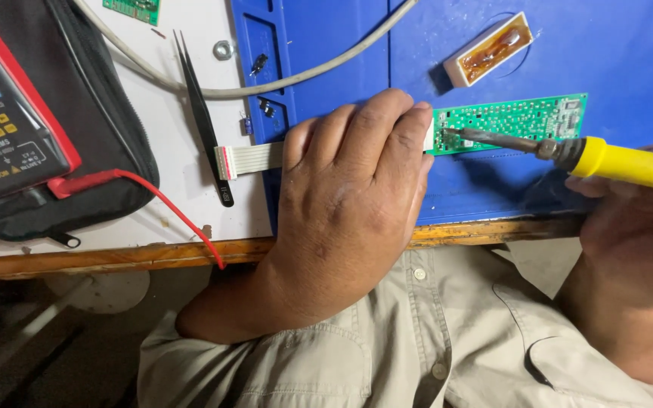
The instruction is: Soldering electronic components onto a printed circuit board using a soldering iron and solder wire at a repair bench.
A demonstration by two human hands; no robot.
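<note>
Centre of frame: my left hand (349, 200) lies palm-down on the blue mat (629, 60), fingers pressed together and bearing on the left end of the green circuit board (512, 121), pinning it where the ribbon cable (255, 159) joins. The board sits flat, centre right, just below the small rosin tray (489, 49). My right hand (636, 227), at the right edge, wraps the yellow handle of the soldering iron (606, 155); how those fingers sit I cannot tell, as most are hidden under the handle. The iron's tip rests on the board's left portion, close to my left fingertips. Judging by this, the joint is being worked, not finished; cable end unconfirmed. Left wrist crosses the wooden table edge (153, 253). Tweezers (202, 113) and multimeter (9, 128) lie unused, upper left.
</note>
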